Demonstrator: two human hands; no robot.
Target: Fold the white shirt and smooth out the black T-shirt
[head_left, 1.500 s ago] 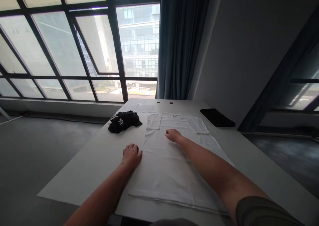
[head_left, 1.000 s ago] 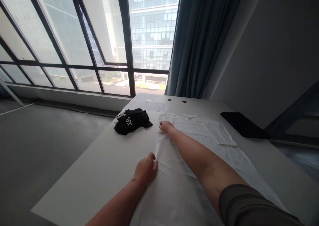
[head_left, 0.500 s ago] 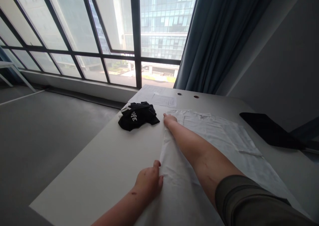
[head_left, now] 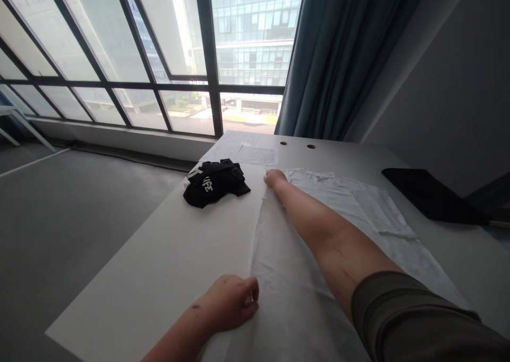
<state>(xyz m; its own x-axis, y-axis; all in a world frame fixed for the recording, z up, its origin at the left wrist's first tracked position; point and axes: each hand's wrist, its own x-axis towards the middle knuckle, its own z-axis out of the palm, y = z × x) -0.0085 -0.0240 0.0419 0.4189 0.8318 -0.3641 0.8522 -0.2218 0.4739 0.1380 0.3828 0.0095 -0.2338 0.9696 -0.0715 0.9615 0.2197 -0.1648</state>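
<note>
A white shirt (head_left: 287, 266) lies spread over the table, its sleeve-like flap on the right side. My left hand (head_left: 236, 302) pinches the near part of its left edge, thumb and forefinger closed on the cloth. Farther off, my right hand (head_left: 274, 179) has its fingers closed at the far left corner of the shirt. My right forearm stretches across the cloth and hides some of it. To the left of my right hand, a bunched black garment (head_left: 217, 184) with white lettering rests apart from the shirt.
The white table (head_left: 159, 266) ends on the left above a grey floor. Sheets of paper (head_left: 258, 154) lie at its far end, near two round cable holes. A flat black object (head_left: 432, 197) is on the right. Windows and a blue curtain (head_left: 330, 59) stand beyond.
My left hand has moved slightly nearer to me, its fingers now more tightly curled on the edge. My right hand stays at the far corner. The view has shifted a little.
</note>
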